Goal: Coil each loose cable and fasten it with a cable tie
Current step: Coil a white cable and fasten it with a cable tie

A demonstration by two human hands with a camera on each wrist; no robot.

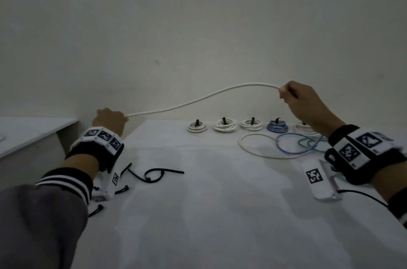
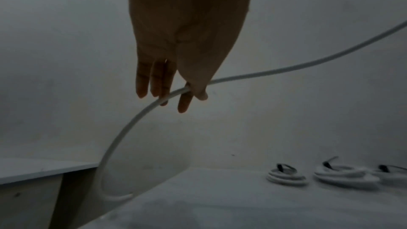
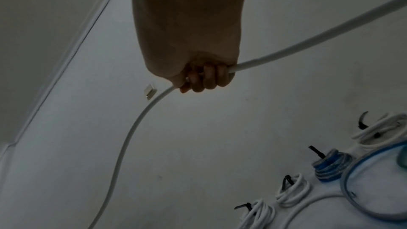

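Observation:
A long white cable (image 1: 198, 99) hangs in the air between my two hands, above the back of the table. My left hand (image 1: 111, 117) holds it over the table's back left corner. In the left wrist view it pinches the cable (image 2: 286, 70) between thumb and forefinger (image 2: 184, 104), with the other fingers straight, and the cable's tail curves down below it. My right hand (image 1: 287, 92), raised higher, grips the cable (image 3: 136, 124) in a fist (image 3: 206, 79). Black cable ties (image 1: 154, 175) lie near my left wrist.
Several coiled, tied cables (image 1: 225, 125) stand in a row along the back of the white table (image 1: 198, 213). Loose white (image 1: 248, 150), blue (image 1: 280, 147) and green (image 1: 305, 141) cables lie in front of them at the right. A lower white surface (image 1: 33, 131) adjoins at the left.

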